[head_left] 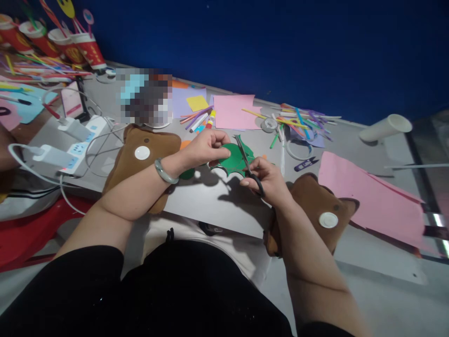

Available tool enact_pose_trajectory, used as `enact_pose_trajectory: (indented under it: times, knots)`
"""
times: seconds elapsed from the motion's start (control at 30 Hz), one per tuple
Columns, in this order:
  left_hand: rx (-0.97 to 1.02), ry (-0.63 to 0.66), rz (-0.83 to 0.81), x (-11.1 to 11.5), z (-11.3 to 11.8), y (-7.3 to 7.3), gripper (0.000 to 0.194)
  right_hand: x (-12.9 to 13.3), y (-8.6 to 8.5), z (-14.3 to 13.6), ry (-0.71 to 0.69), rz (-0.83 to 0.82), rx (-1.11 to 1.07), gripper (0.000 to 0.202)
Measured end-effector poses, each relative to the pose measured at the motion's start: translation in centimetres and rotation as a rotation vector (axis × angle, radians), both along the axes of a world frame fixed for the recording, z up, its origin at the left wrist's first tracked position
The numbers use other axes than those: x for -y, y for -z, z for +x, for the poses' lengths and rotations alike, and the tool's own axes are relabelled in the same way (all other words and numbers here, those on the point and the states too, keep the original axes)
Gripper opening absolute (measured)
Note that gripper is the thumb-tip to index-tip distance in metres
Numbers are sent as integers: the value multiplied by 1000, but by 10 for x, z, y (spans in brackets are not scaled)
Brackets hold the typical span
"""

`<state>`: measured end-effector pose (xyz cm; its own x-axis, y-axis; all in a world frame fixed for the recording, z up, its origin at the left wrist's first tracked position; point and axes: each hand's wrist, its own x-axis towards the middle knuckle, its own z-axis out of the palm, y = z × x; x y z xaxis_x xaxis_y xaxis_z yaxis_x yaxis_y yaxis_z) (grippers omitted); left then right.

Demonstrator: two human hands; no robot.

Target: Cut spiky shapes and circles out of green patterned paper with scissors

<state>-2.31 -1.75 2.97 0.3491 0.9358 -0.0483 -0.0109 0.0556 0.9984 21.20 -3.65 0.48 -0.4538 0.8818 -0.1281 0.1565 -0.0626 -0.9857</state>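
My left hand (206, 149), with a bangle (164, 171) on its wrist, pinches a piece of green paper (232, 157) by its left side. The paper has a rounded, scalloped edge and is held above the table. My right hand (264, 180) has its fingers in the handles of black-handled scissors (245, 157). Their blades point up and away from me and lie across the right part of the green paper. Whether the blades are cutting at this instant is hard to see. Another green piece (187, 174) lies below my left wrist.
Brown cushions (122, 164) (308, 201) lie under both forearms. Pink paper (235, 110), a glue stick (211, 119), tape (269, 124) and pipe cleaners (298, 121) lie at the back. Pink sheets (372, 201) and a white tube (382, 128) are right; a power strip (86, 145) and red cups (89, 49) left.
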Motion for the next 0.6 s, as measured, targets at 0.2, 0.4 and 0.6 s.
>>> enact_pose_trajectory:
  times: [0.2, 0.4, 0.6]
  knots:
    - [-12, 2, 9, -4, -2, 3, 17, -1, -2, -1, -5, -9, 5, 73]
    - [-42, 19, 7, -8, -8, 5, 17, -4, 3, 0, 6, -21, 33, 74]
    - [-120, -81, -20, -26, -19, 9, 21, -11, 14, 2, 148, 74, 61, 73]
